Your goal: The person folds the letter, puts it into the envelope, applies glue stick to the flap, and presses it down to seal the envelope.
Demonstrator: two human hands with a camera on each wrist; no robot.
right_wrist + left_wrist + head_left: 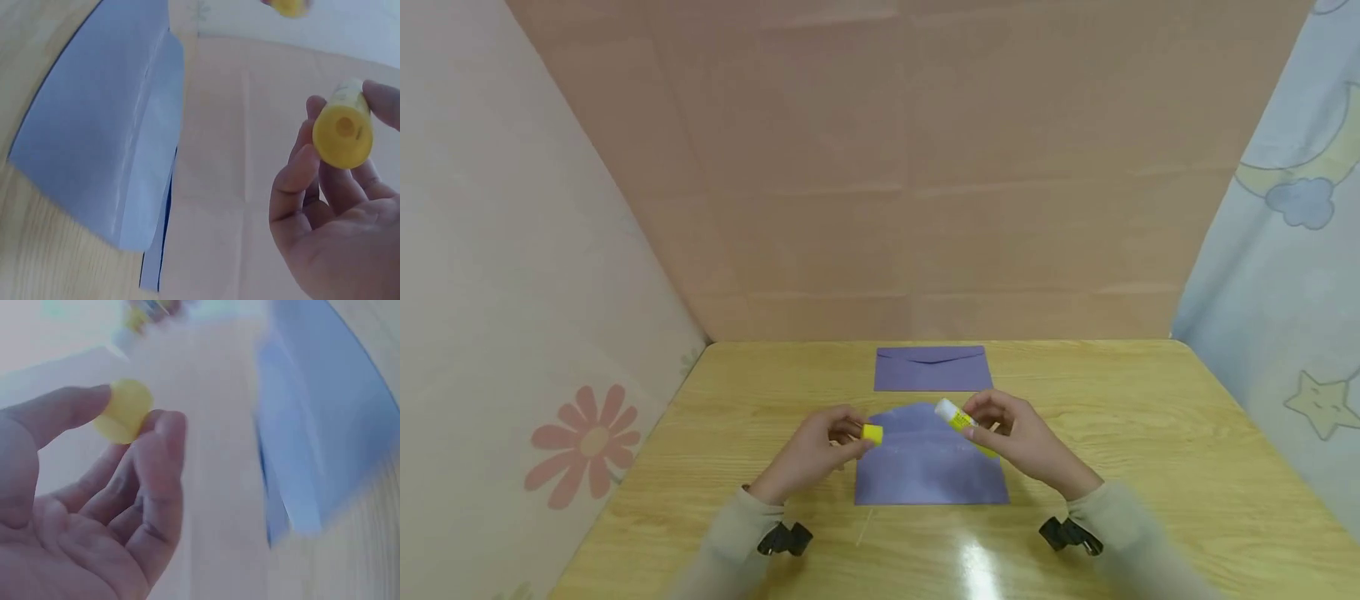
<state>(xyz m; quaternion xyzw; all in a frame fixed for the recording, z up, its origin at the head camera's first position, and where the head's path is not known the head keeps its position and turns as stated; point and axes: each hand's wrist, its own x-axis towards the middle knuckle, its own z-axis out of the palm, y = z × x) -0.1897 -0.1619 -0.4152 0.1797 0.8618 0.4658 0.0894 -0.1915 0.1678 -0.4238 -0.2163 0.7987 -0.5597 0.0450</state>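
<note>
Between thumb and fingers, my left hand (823, 442) pinches a small yellow cap (872, 433). My right hand (1018, 433) grips a yellow glue stick (958, 416) whose white end points up and to the left; its round yellow base (342, 137) faces the right wrist camera. Cap and glue stick are apart, both held above the table. Below them lies a purple envelope (932, 479) with its flap raised toward the far side, partly hidden by the right hand and the glue stick.
A second purple envelope (932, 375), flap folded down, lies farther back on the wooden table (760, 375). A thin pale strip (865, 527) rests in front of the near envelope. Brown paper (925, 208) covers the back wall, and patterned cloth (1285, 333) hangs at the right.
</note>
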